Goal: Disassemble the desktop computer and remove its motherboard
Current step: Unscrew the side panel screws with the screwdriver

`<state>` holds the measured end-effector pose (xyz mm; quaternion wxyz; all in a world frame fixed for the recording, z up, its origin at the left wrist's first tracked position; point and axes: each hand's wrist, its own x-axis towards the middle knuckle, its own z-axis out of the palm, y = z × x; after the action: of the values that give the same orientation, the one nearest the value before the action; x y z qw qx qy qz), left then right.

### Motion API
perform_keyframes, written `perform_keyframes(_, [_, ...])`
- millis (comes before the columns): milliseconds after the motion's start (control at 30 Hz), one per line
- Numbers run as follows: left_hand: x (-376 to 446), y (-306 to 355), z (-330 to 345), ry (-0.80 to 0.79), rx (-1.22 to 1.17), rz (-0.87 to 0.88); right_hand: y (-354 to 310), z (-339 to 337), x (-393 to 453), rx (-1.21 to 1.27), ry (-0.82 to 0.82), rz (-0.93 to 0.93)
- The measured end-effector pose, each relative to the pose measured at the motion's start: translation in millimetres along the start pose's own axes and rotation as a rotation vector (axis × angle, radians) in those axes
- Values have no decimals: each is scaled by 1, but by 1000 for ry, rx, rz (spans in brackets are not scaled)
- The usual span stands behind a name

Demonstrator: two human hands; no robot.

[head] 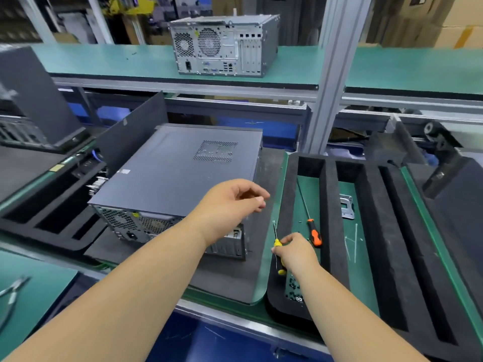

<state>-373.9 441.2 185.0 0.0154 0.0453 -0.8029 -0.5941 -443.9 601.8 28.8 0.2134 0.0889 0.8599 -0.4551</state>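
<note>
— Where's the computer (177, 176)?
— Centre of the worktop (271, 194), lying on its side.
— The hands?
— Left hand (230, 207) loose above its 5 o'clock corner; right hand (295, 250) grips a yellow screwdriver (277, 244).

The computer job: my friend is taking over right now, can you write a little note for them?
Left hand: loosely curled above the near right corner of the desktop computer, holding nothing.
Right hand: grips the yellow screwdriver beside the foam tray.
The orange screwdriver lies in the tray, loose screws below it.
The computer lies on its side on the mat, cover still on.
Done: nothing visible on the case.
Left: cover off, then motherboard out.
</note>
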Motion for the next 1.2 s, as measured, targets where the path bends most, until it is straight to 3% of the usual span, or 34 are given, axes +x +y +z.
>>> perform_keyframes(333, [-13,-22,-33,150,76,42,-3,26,17,-267,56,-83])
perform_keyframes(500, [-12,-36,-50,174,196,80,0,29,22,-183,99,-87])
perform_keyframes(633, [-4,-50,-74,163,415,148,-4,22,35,-129,182,-175])
perform_keyframes(833, [10,-78,-109,131,550,196,-17,27,54,-251,261,-273])
perform_keyframes(1000, [20,-93,-126,83,672,289,-25,35,65,-384,290,-251])
perform_keyframes(1200, [21,-105,-128,82,686,261,-23,37,76,-382,327,-220])
